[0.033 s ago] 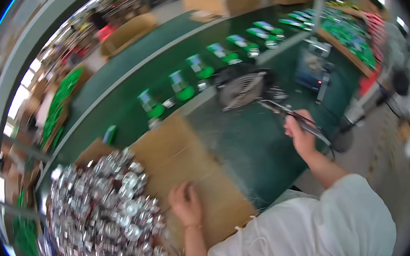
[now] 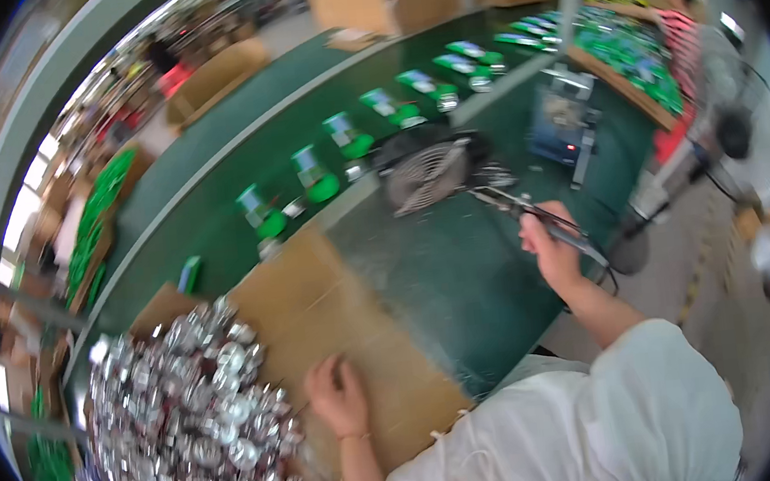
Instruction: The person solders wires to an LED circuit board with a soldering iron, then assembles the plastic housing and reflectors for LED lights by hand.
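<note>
Two hands work by the cardboard (image 2: 318, 312): left hand (image 2: 338, 396) rests on it, grip loosely curled, empty; right hand (image 2: 553, 247), beyond it, clenches a tool (image 2: 540, 216).

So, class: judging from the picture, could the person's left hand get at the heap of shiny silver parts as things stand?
Probably yes. The left hand rests on the cardboard sheet right beside the heap of silver parts, and nothing lies between them. The right hand is off holding a long tool.

Left hand (image 2: 337, 398) rests on cardboard sheet (image 2: 336, 310) beside shiny metal parts pile (image 2: 189, 417); right hand (image 2: 553, 252) grips a long tool (image 2: 531, 212) over green bench (image 2: 463, 279).
</note>
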